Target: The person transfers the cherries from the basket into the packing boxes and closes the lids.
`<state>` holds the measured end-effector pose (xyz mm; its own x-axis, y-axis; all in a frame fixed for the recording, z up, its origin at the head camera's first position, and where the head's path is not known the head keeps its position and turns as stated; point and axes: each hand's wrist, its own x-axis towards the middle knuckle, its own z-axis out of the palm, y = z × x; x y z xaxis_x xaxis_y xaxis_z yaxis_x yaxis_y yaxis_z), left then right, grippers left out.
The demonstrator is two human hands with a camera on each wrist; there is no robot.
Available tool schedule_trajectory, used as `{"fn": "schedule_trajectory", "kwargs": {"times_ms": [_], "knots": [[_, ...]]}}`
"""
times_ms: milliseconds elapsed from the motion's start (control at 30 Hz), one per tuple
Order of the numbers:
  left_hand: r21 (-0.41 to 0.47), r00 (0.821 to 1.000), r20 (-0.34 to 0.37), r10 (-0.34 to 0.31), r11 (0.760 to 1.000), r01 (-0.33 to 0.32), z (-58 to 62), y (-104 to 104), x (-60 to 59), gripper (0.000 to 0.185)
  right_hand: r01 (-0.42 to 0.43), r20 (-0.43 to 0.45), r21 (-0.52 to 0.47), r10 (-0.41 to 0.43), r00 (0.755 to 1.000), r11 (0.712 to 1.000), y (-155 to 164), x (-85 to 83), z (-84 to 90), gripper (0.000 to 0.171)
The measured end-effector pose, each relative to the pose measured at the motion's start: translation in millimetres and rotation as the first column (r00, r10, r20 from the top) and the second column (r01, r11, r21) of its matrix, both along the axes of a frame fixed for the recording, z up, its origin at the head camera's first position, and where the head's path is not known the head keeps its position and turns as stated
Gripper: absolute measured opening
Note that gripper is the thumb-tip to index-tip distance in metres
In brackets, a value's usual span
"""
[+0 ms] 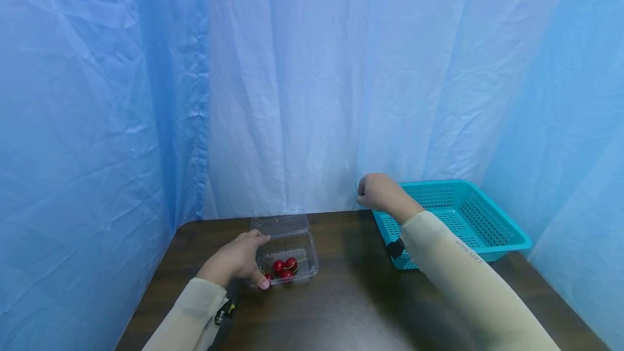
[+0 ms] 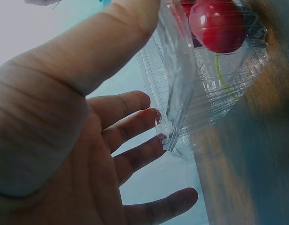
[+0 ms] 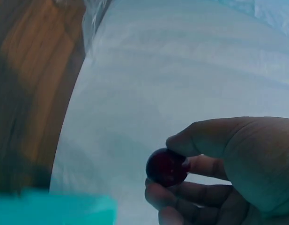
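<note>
1. Dark wooden table (image 1: 341, 307), blue curtain behind.
2. Near left: left hand (image 1: 236, 260) steadies clear box (image 1: 292, 256) of cherries (image 1: 285, 267), thumb on its rim, fingers straight.
3. Farther right: right hand (image 1: 377, 193) pinches one cherry (image 3: 166, 167), raised by teal basket (image 1: 507, 237), basket's near-left corner just beyond it.

Head view: high, looking forward and down over the dark worktop (image 1: 341, 297); takes in both arms, blue curtain behind.
Left wrist view: very near, from under the palm of the left hand (image 2: 74, 154), facing the clear box (image 2: 200, 89) with its cherries (image 2: 217, 26).
Right wrist view: close, looking up past the right hand (image 3: 219, 168) toward the curtain.
Shared: clear box (image 1: 287, 256) and left hand (image 1: 236, 259) in head and left wrist; right hand (image 1: 380, 191) and teal basket (image 1: 507, 240) edge in head and right wrist.
</note>
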<state>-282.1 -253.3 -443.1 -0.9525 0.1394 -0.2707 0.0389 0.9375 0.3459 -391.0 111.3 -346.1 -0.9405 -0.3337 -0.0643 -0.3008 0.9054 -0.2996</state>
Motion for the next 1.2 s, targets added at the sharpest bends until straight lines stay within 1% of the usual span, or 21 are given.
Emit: {"fn": "schedule_trajectory", "kwargs": {"times_ms": [100,133,267,433,567,700,800,867,933,1067,1133,1200], "knots": [[0.002,1.0,-0.003,0.003,1.0,-0.003,-1.7,-0.3,-0.4,0.123,-0.052,-0.023,-0.025,0.051,0.998,0.998,-12.6,4.9,-4.9,0.015],[0.001,1.0,-0.004,0.002,1.0,-0.002,-1.8,-0.4,-0.3,0.123,-0.073,-0.025,-0.036,0.072,0.997,0.997,-16.5,6.6,-7.0,0.013],[0.005,1.0,-0.004,0.0,1.0,0.0,-2.7,-0.9,-0.3,0.123,-0.157,-0.02,-0.08,0.156,0.988,0.984,-32.7,12.1,-16.5,0.014],[0.01,1.0,-0.004,-0.002,1.0,0.002,-2.6,-1.4,-0.2,0.122,-0.269,-0.024,-0.128,0.269,0.963,0.954,-55.8,19.2,-28.2,0.01],[0.013,1.0,-0.002,0.003,1.0,-0.003,-2.2,-1.1,-0.1,0.122,-0.307,0.001,-0.157,0.311,0.95,0.939,-73.9,28.0,-38.2,0.01],[0.009,1.0,0.003,0.012,1.0,-0.013,-1.9,-0.7,-0.7,0.121,-0.309,0.036,-0.167,0.319,0.947,0.936,-94.3,36.3,-51.5,0.01],[-0.002,1.0,0.006,0.009,1.0,-0.009,-1.4,0.2,-2.3,0.122,-0.317,0.05,-0.154,0.328,0.944,0.936,-110.6,41.4,-62.7,0.01],[-0.011,1.0,0.011,0.009,1.0,-0.009,-1.8,0.9,-3.8,0.123,-0.335,0.054,-0.142,0.345,0.937,0.932,-121.5,45.2,-70.1,0.01],[-0.019,1.0,0.016,0.012,1.0,-0.012,-2.5,1.3,-4.1,0.124,-0.384,0.029,-0.109,0.389,0.921,0.917,-132.0,48.1,-77.4,0.009],[-0.023,1.0,0.023,0.022,1.0,-0.021,-3.0,2.1,-3.2,0.125,-0.453,-0.002,-0.065,0.454,0.891,0.889,-147.6,52.1,-93.0,0.007],[-0.017,0.999,0.022,0.023,1.0,-0.023,-2.6,2.4,-2.6,0.124,-0.462,-0.009,-0.05,0.462,0.887,0.886,-152.5,53.4,-99.5,0.008],[-0.012,1.0,0.02,0.023,1.0,-0.023,-1.9,2.5,-2.5,0.124,-0.457,-0.004,-0.043,0.457,0.889,0.889,-155.8,54.4,-104.9,0.01]]}}
